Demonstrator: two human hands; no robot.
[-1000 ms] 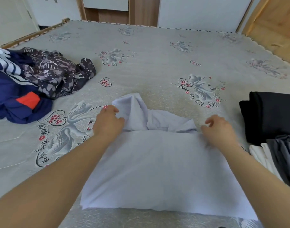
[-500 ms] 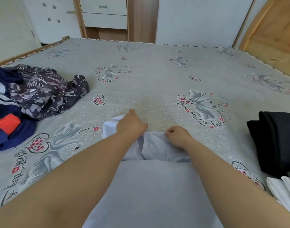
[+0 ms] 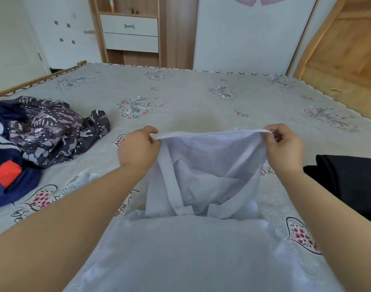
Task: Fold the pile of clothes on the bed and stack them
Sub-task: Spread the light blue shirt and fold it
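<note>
A pale lilac-white garment (image 3: 201, 249) lies spread on the bed (image 3: 201, 98) in front of me. Its far end is lifted off the bed and stretched between my hands. My left hand (image 3: 138, 150) pinches the left corner of the lifted hem. My right hand (image 3: 283, 148) pinches the right corner. A pile of unfolded clothes sits at the left: a dark patterned piece (image 3: 54, 129) over a navy jacket with an orange patch (image 3: 9, 175). Folded black clothing (image 3: 348, 182) lies at the right edge.
The bed has a grey cover printed with swans and red hearts. A wooden bed frame (image 3: 33, 81) runs along the far left. Behind the bed stand a cabinet with white drawers (image 3: 129, 32) and a white wall. A wooden headboard (image 3: 348, 60) rises at the right.
Both hands moved apart, took hold of the garment's far end and lifted it off the bed, stretching it. The view tilted upward.
</note>
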